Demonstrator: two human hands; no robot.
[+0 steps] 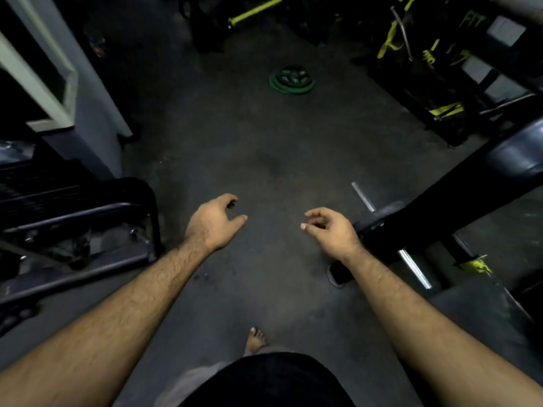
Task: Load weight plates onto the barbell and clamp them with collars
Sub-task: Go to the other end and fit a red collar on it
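Hands out front, empty: left hand [214, 223] and right hand [329, 229] hover mid-frame, fingers loosely curled apart. Green weight plates [291, 79] lie stacked at upper centre; barbell [412, 267] at right.

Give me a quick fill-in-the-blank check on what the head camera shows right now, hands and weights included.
1. The left hand and the right hand both hold ____.
2. The round weight plates stacked flat on the dark gym floor have rims coloured ____.
3. The shiny steel barbell lies on the person's ____ side.
4. The one foot in view wears no ____.

Missing words: nothing; green; right; shoe
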